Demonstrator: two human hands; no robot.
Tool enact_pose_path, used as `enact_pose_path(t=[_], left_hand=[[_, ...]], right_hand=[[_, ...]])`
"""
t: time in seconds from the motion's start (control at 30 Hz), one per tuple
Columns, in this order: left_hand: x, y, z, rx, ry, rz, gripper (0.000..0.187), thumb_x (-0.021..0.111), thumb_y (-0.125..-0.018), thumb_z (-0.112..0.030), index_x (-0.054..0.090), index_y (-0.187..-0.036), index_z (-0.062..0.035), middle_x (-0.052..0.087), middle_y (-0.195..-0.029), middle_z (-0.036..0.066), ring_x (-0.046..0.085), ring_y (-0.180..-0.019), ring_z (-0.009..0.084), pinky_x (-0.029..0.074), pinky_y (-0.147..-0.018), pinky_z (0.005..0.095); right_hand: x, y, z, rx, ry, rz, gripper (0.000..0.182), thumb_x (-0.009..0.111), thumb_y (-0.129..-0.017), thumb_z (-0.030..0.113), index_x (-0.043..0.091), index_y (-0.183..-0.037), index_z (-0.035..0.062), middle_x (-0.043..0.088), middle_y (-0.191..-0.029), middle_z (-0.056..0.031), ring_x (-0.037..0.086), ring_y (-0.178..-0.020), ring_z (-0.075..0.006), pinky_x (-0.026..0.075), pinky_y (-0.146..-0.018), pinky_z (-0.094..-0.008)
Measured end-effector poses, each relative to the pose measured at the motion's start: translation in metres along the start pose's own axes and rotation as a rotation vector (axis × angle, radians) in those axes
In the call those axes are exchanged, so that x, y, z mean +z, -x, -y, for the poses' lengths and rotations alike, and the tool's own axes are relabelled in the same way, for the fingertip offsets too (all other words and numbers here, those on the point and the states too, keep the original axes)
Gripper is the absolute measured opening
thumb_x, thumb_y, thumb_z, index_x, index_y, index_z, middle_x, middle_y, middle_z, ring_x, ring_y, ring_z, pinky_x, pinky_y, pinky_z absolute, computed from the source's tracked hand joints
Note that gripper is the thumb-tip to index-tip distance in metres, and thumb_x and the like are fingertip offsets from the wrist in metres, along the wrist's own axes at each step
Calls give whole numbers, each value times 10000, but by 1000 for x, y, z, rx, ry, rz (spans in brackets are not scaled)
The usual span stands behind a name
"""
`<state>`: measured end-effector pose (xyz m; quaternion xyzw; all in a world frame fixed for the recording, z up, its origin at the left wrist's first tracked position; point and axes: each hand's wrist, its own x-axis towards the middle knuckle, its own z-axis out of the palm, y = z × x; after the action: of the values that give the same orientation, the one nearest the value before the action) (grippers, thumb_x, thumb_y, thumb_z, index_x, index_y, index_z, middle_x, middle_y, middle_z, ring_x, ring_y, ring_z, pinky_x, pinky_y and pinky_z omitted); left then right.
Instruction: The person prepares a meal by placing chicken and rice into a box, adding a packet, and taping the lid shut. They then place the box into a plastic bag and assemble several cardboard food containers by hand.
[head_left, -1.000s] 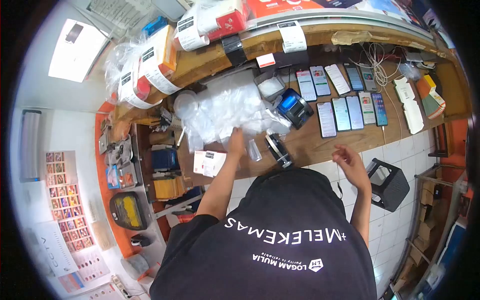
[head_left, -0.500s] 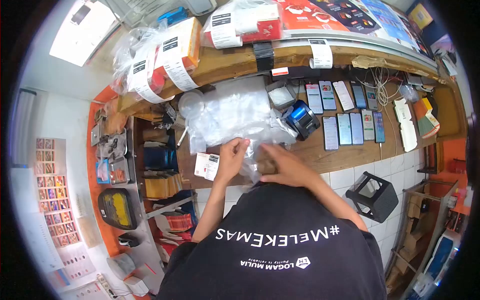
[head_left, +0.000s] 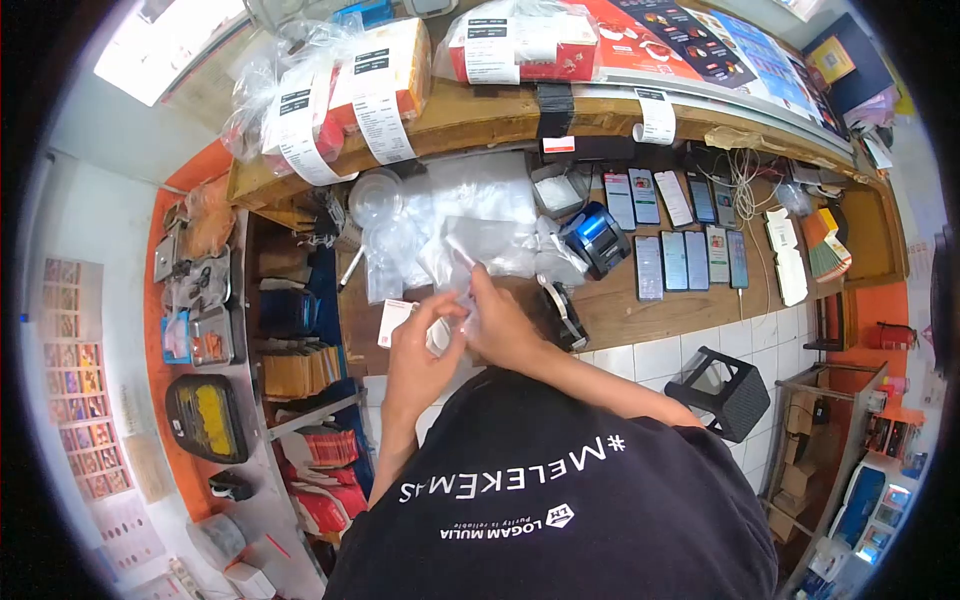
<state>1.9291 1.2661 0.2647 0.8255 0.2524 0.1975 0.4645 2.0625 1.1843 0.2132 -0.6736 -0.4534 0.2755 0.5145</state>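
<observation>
Both of my hands are at a thin clear plastic bag (head_left: pixel 456 262) over the front of the wooden counter. My left hand (head_left: pixel 422 345) pinches its lower edge with thumb and fingertips curled in. Just beside it, my right hand (head_left: pixel 497 318) grips the bag, thumb pointing up along the plastic. A pile of clear plastic bags (head_left: pixel 500 188) lies behind them. Partly behind my left hand is a small white box (head_left: pixel 393 318). Close to my right forearm sits a black object (head_left: pixel 563 316) whose kind I cannot make out.
A blue and black device (head_left: pixel 598 240) stands right of the bags, by rows of several phones (head_left: pixel 675 262). White cables (head_left: pixel 745 190) lie behind. Bagged boxes with paper labels (head_left: pixel 378 95) sit on the shelf (head_left: pixel 480 120) above. A black open-sided stand (head_left: pixel 722 392) is at right.
My hands have moved left and closer together. My right hand, spread before, now grips the bag. The black object by my right forearm has come into sight. The view has shifted slightly.
</observation>
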Motion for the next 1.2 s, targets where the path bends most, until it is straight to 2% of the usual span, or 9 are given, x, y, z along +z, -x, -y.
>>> enact_pose_path(t=[0.03,0.13,0.27,0.3,0.43,0.57,0.77,1.0,1.2], left_hand=[[-5,2,-13,4,-75,-72,274,654,-854,9,662,-1128,-5,735,-962,158,722,-920,300,530,-847,370],[-19,11,5,78,-150,-116,221,673,-854,22,707,-1072,11,739,-988,157,729,-903,262,556,-799,350],[-34,17,15,-136,158,-113,229,696,-827,58,728,-1049,15,735,-986,116,712,-860,170,579,-735,299],[-38,20,24,-157,199,-96,243,702,-818,67,728,-1054,14,732,-984,105,702,-852,149,581,-729,286],[-42,23,46,-140,271,10,299,726,-801,69,734,-1088,-16,709,-952,73,673,-835,119,578,-726,258],[-45,16,33,-125,194,62,304,738,-829,13,727,-1129,-31,675,-941,62,641,-866,112,564,-709,249],[-57,16,66,0,179,177,289,718,-846,-12,724,-1135,-23,660,-930,82,627,-847,130,535,-658,238],[-61,11,88,94,-218,-241,92,590,-880,86,674,-918,94,598,-916,125,655,-766,200,572,-658,278],[-57,1,86,46,86,-406,93,549,-896,97,640,-916,102,559,-944,108,651,-784,208,569,-648,289]], right_hand=[[4,0,2,-13,32,-5,452,683,-810,66,402,-1155,-17,632,-854,-279,614,-813,-508,481,-665,-529],[8,-1,15,19,90,48,404,690,-818,67,454,-1136,-13,637,-877,-260,646,-809,-451,497,-677,-474],[27,7,-4,17,-122,100,320,692,-847,82,526,-1103,-17,656,-943,-181,691,-799,-262,517,-681,-382],[31,10,-12,72,-217,155,295,672,-898,90,560,-1155,-3,654,-1016,-98,649,-863,-135,521,-717,-316],[19,19,26,201,-388,317,265,677,-950,118,617,-1175,-7,660,-998,-32,606,-913,-90,513,-770,-276],[45,21,-12,176,-532,126,193,736,-905,178,611,-875,34,591,-727,40,499,-654,-24,411,-572,-219],[26,27,16,140,-260,135,317,738,-908,269,569,-767,40,518,-635,21,463,-621,-54,368,-536,-285],[9,39,-3,-38,230,-290,212,668,-807,187,582,-758,-1,604,-719,-198,613,-682,-368,452,-624,-450],[-6,45,5,-39,47,-449,140,638,-801,63,550,-720,-9,557,-679,-105,542,-591,-196,438,-566,-340]])
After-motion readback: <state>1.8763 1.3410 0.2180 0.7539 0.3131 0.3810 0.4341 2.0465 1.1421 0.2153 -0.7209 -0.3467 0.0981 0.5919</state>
